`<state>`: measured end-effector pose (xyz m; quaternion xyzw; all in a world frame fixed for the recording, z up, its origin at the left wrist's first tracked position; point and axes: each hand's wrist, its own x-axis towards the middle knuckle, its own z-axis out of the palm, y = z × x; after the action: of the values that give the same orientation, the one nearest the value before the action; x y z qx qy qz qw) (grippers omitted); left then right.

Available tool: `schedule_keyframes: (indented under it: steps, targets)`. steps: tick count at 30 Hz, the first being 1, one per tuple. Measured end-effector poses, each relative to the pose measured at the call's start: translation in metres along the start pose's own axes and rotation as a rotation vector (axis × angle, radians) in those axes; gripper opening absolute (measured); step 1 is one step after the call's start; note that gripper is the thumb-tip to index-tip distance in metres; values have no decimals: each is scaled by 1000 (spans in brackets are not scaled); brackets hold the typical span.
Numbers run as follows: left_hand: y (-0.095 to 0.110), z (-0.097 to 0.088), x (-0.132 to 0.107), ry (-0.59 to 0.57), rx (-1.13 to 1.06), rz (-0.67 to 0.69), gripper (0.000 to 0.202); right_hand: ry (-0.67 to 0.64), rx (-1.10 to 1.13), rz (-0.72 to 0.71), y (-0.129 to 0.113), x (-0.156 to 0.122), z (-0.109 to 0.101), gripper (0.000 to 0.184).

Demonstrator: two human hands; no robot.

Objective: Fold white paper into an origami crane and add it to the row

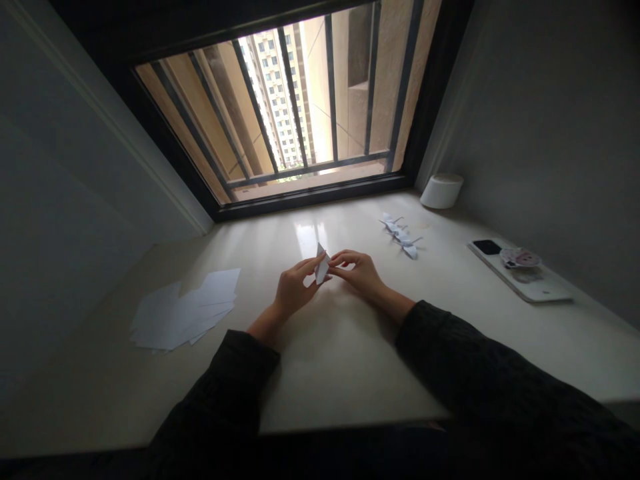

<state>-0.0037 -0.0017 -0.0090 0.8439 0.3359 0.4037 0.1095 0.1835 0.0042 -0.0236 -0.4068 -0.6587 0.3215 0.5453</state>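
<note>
Head view: left hand (291,287) and right hand (363,273), fingertips closed in a pinch on a small, pointed, folded white paper (321,268) over a smooth, glossy cream tabletop (325,380); flat white paper sheets (185,310) overlap leftward, spiky white folded-paper birds (399,233) rightward.

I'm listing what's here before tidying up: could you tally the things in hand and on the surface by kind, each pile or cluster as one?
Folded paper piece: 1
Pile of paper sheets: 1
Cluster of folded paper cranes: 1 (too small to count singly)
Smartphone, with attached grip: 1
White rounded object: 1
Total: 5
</note>
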Motion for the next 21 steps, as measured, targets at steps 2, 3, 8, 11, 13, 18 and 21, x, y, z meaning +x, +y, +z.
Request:
schedule_keyframes:
  steps: [2, 3, 8, 11, 13, 18, 21]
  targets:
    - [3, 0, 0, 2, -26, -19, 45, -4, 4, 5, 1, 0, 0, 21]
    - [5, 0, 0, 5, -42, -37, 44, -5, 5, 7, 1, 1, 0, 20]
    - [10, 4, 0, 32, -150, -178, 40, -8, -6, 16, 2, 1, 0, 21]
    - [11, 6, 0, 43, -208, -249, 40, -7, -13, 21, 2, 1, 0, 22]
    - [10, 7, 0, 49, -237, -276, 40, -3, -15, 29, 2, 1, 1, 21]
    - [7, 9, 0, 46, -280, -328, 42, 1, -21, 79, 1, 0, 2, 22]
    - [3, 11, 0, 26, -363, -368, 52, -11, -11, 117, -1, 1, 2, 24]
